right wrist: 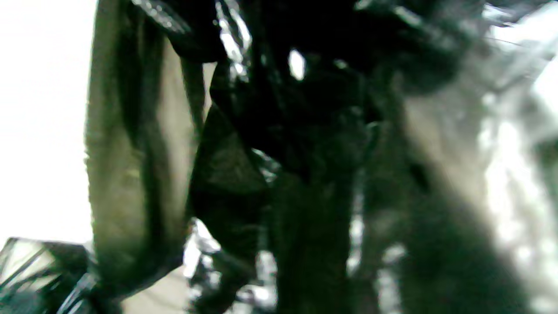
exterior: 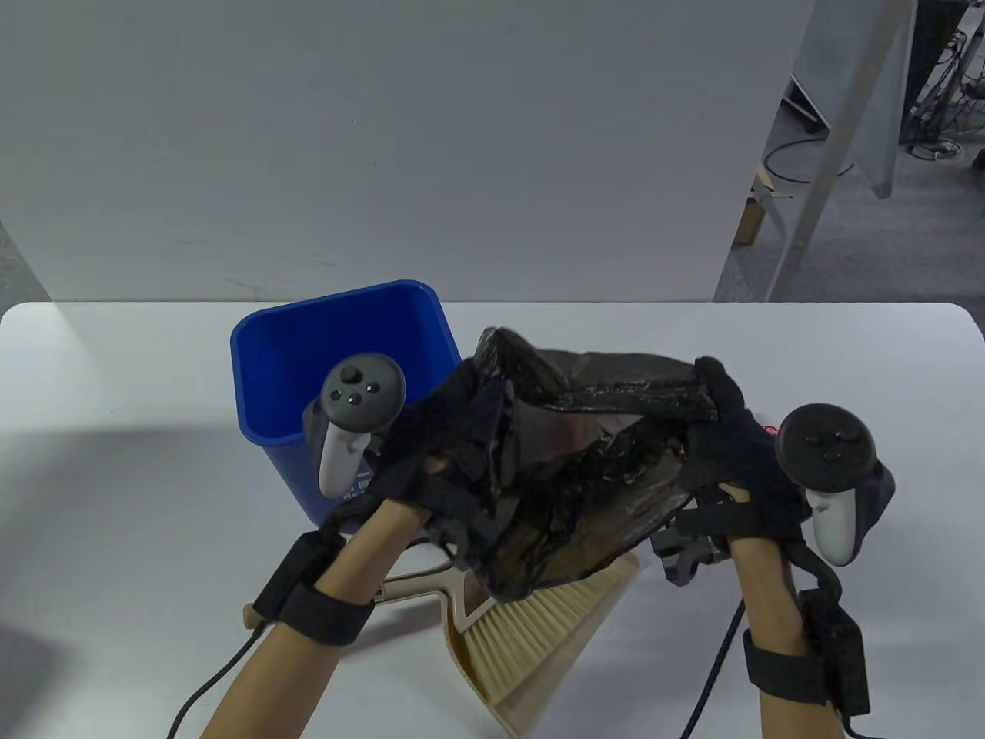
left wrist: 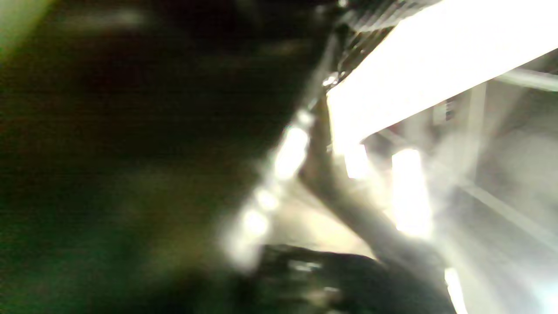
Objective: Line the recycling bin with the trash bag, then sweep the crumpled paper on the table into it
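Observation:
A black trash bag is held up over the table between both hands, its mouth partly spread. My left hand grips the bag's left edge and my right hand grips its right edge near the top. The blue recycling bin stands unlined to the left, just behind my left hand. The bag fills both wrist views as dark blurred film, and no crumpled paper shows in any view.
A beige hand brush lies on a beige dustpan at the table's front edge, under the bag. A grey partition wall stands behind the white table.

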`<move>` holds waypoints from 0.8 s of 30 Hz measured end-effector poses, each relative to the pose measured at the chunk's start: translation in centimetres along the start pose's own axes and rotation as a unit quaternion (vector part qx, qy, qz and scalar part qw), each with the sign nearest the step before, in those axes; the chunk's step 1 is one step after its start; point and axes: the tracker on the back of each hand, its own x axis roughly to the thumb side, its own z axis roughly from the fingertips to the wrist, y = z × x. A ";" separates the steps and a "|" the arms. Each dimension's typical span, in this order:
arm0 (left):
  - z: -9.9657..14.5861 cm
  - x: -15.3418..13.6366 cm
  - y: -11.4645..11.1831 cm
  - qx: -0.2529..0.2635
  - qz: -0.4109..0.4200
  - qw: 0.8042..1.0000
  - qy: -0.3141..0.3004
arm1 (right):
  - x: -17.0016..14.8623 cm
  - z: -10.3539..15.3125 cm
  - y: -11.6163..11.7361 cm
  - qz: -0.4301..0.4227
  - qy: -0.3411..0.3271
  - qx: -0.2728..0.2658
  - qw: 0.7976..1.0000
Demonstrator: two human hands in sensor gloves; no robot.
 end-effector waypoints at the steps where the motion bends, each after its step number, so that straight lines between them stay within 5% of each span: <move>1: 0.8 3.0 0.4 0.010 -0.003 0.998 -0.062 | 2.4 0.5 -1.0 -0.004 -0.057 -0.031 0.998; 3: 3.0 7.2 0.9 0.045 -0.032 0.986 -0.157 | 7.4 2.7 -3.2 0.000 -0.209 -0.104 0.972; 5: 6.0 9.8 1.1 0.107 -0.107 0.956 -0.250 | 10.0 6.1 -4.3 0.043 -0.339 -0.188 0.921; 8: 7.0 8.3 0.2 0.276 -0.247 0.883 -0.288 | 8.2 7.5 -3.1 0.189 -0.409 -0.308 0.838; 9: 5.7 6.4 -0.5 0.320 -0.315 0.854 -0.262 | 5.8 5.7 -2.1 0.277 -0.336 -0.288 0.853; 10: 3.2 4.2 -0.9 0.260 -0.388 0.866 -0.181 | 2.2 3.0 -0.9 0.338 -0.219 -0.222 0.888; 11: 1.3 1.8 -1.2 0.154 -0.404 0.898 -0.086 | -0.3 1.2 -0.2 0.347 -0.127 -0.151 0.917; 12: 0.0 -1.5 -1.2 0.008 -0.356 0.934 0.005 | -4.6 -0.3 0.7 0.314 -0.005 0.015 0.949; 13: 0.1 -4.7 -1.1 -0.030 -0.256 0.966 0.031 | -8.0 -0.2 1.4 0.222 0.008 0.068 0.973; 15: 1.2 -8.5 -0.5 0.136 -0.100 0.986 0.013 | -11.3 1.2 1.8 0.098 0.014 -0.102 0.990; 19: 1.5 -11.7 0.8 0.130 -0.143 0.980 0.057 | -14.5 2.2 2.9 0.048 0.051 -0.109 0.991; 24: 0.7 -11.8 0.7 0.102 -0.136 0.983 0.073 | -15.3 2.5 3.8 0.019 0.046 -0.098 0.994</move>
